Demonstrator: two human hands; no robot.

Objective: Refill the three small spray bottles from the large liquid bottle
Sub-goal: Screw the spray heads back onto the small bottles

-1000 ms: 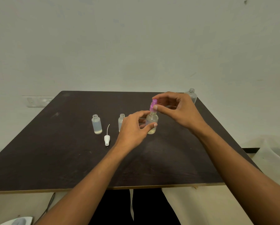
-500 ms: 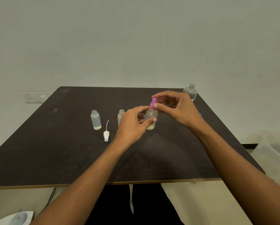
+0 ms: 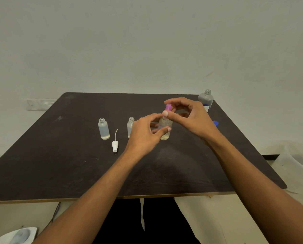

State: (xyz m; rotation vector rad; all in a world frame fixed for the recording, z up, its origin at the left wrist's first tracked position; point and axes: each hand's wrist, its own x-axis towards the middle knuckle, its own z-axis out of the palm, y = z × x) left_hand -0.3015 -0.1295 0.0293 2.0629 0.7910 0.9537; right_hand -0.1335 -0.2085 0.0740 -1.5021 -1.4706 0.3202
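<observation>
Dark table (image 3: 59, 164), centre: left hand (image 3: 143, 136) grips the spray bottle (image 3: 165, 134); right hand (image 3: 187, 117) pinches its pink cap (image 3: 168, 107). Turning the cap likely goes best with the bottle upright and planted. Middle bottle (image 3: 130, 126) and far-left bottle (image 3: 103, 129) stand open; large bottle (image 3: 206, 99), far-right corner.

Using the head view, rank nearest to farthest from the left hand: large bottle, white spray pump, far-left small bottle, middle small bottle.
1. Middle small bottle, beside the left hand.
2. White spray pump, lying leftward.
3. Far-left small bottle, farther left.
4. Large bottle, far right corner.
</observation>
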